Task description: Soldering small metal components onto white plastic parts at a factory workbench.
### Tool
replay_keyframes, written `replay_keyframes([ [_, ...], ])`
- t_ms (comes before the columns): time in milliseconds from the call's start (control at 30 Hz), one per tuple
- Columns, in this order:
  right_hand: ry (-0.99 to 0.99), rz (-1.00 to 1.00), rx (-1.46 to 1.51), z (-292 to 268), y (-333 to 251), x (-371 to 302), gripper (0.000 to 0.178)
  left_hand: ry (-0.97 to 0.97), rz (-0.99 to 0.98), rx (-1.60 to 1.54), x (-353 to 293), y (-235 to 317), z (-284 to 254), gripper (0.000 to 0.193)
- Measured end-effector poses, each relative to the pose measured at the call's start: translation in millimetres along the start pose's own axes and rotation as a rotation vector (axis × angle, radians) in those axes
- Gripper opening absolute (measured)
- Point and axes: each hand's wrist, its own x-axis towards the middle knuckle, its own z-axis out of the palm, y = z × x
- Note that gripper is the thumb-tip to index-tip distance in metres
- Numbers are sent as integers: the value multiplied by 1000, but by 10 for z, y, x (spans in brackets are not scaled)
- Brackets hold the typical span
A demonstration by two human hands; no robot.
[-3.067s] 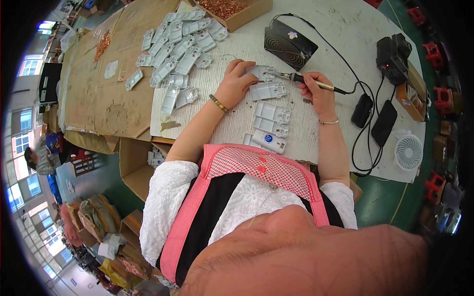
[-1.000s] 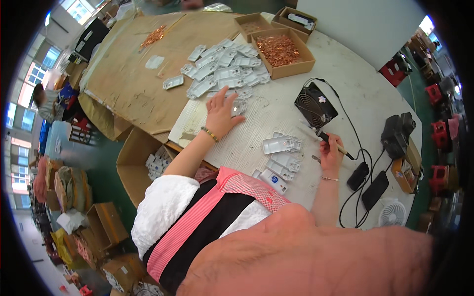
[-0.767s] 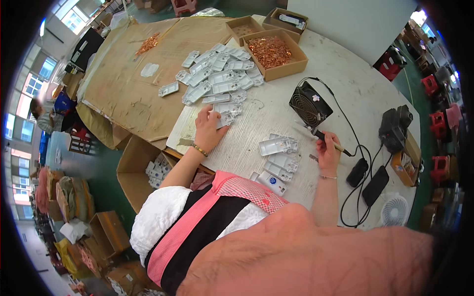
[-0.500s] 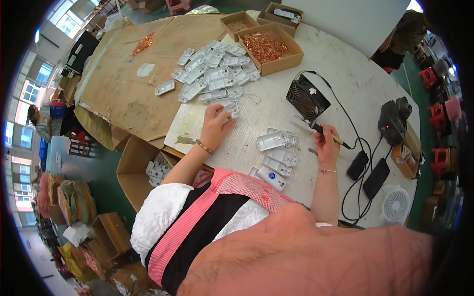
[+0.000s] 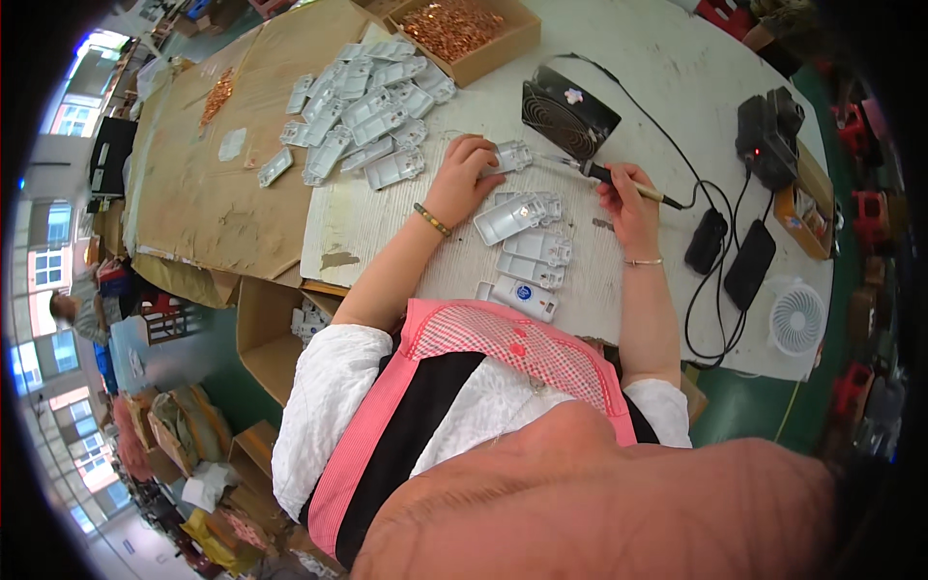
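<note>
My left hand (image 5: 462, 179) is closed on a small white plastic housing (image 5: 512, 155), holding it against the white tabletop. In my right hand (image 5: 632, 208) is a soldering iron (image 5: 597, 173), gripped like a pen by its handle. Its metal tip points left, close to the housing; whether they touch I cannot tell. Nearer to me lie several more housings (image 5: 508, 220), one of them turned over with a round blue mark (image 5: 524, 293). A big heap of such housings (image 5: 372, 116) spreads beyond my left hand.
A square black fan (image 5: 570, 111) stands just beyond the iron. Cardboard box (image 5: 512, 43) with copper-coloured pieces sits at the back. On the right are a black device (image 5: 768, 135), looping black cables, a black adapter (image 5: 750, 266) and a small white fan (image 5: 798, 319). Brown cardboard (image 5: 213, 193) covers the left side.
My left hand has left the heap and moved right with a housing. The iron's tip is now near that housing. The whole view has shifted.
</note>
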Motion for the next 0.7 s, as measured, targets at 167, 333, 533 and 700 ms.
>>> replay_keyframes([
  [167, -23, 68, -78, 49, -35, -19, 18, -57, 75, 33, -21, -32, 22, 16],
  [333, -48, 37, -197, 70, -32, -30, 21, -64, 99, 46, -23, -45, 35, 16],
  [533, -64, 24, -237, 69, -10, -27, 22, -60, 97, 52, -29, -42, 52, 16],
  [700, -91, 33, -245, 68, -4, -29, 21, -31, 119, 37, -26, -39, 46, 15],
])
